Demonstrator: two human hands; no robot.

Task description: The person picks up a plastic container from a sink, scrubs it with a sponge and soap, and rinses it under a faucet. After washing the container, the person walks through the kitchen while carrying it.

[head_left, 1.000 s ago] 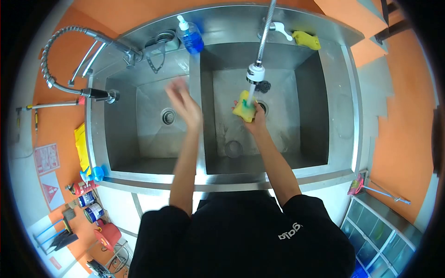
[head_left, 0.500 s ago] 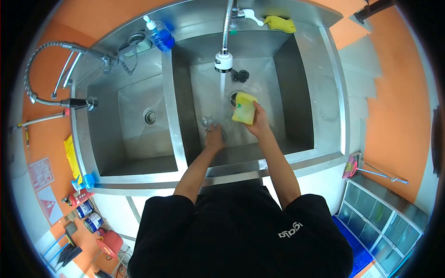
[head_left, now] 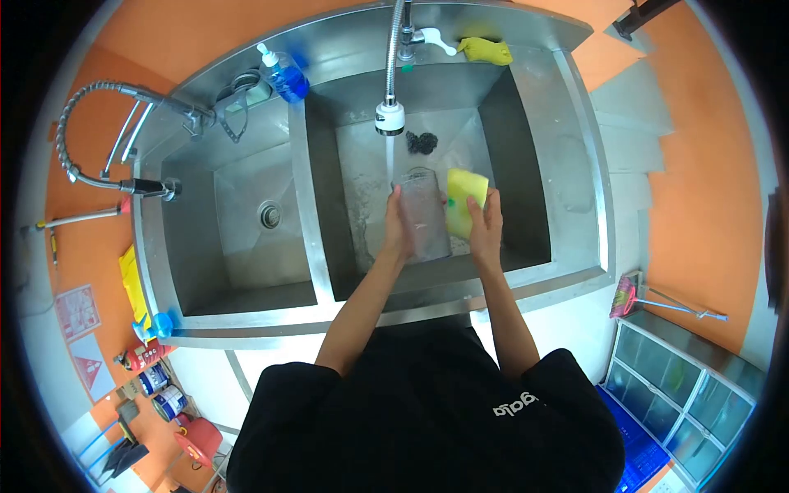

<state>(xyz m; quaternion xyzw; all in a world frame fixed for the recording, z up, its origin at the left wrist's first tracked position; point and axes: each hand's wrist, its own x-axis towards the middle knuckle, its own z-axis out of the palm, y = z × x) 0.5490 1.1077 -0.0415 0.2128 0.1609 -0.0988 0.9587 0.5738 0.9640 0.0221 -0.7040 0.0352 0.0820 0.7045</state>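
Note:
Over the right basin (head_left: 519, 164) of a steel sink, my left hand (head_left: 397, 232) grips the left side of a clear, tall container (head_left: 426, 222). Its exact kind is hard to make out. My right hand (head_left: 486, 230) is closed on a yellow sponge (head_left: 465, 193) with a small green spot, just to the right of the container. Water runs from the white faucet head (head_left: 389, 119) down near the container's upper left. A dark wire scourer (head_left: 422, 143) lies on the basin floor beyond it.
To the left is a second basin (head_left: 267, 255) with a drain and its own coiled spray faucet (head_left: 123, 86). A blue soap bottle (head_left: 285, 78) and a yellow cloth (head_left: 486, 51) rest on the back ledge. A glass-doored cabinet (head_left: 682, 386) stands at the lower right.
My left hand has lifted the clear container from the basin floor and brought it up under the faucet. My right hand has shifted right with the sponge.

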